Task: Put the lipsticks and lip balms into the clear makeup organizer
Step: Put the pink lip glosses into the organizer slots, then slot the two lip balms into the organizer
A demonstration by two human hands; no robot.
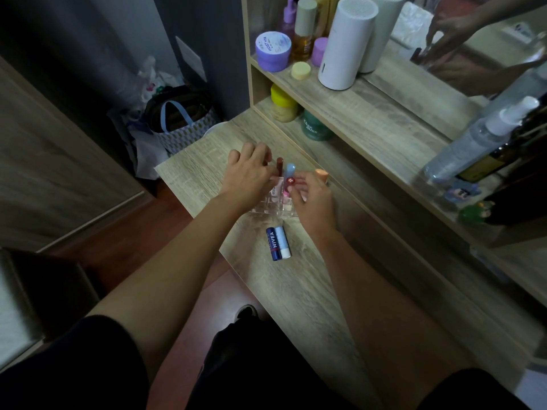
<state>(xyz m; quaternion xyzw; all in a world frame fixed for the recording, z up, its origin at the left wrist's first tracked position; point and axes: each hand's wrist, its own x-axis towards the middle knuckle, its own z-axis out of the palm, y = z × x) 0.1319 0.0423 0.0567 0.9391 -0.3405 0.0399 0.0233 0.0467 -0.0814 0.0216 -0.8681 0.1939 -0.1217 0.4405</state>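
Observation:
The clear makeup organizer [273, 206] stands on the wooden dresser top [296, 285], partly hidden by both hands. Several tubes stand upright in it, among them a dark red lipstick [279, 165] and a light blue tube [290, 170]. My left hand [251, 174] rests against the organizer's left side, fingers curled by the dark red lipstick. My right hand [313, 198] pinches a lipstick with a red round end label [290, 181] over the organizer. An orange-capped tube [322, 174] shows just behind that hand. A dark blue Nivea lip balm [273, 243] and a white-and-blue lip balm [282, 241] lie side by side nearer me.
A raised shelf holds a white cylinder [346, 42], purple jars [273, 50] and bottles. Below it sit a yellow jar [283, 103] and a green jar [315, 127]. Spray bottles [479, 137] stand at the right by the mirror. Bags [177, 122] lie on the floor at left.

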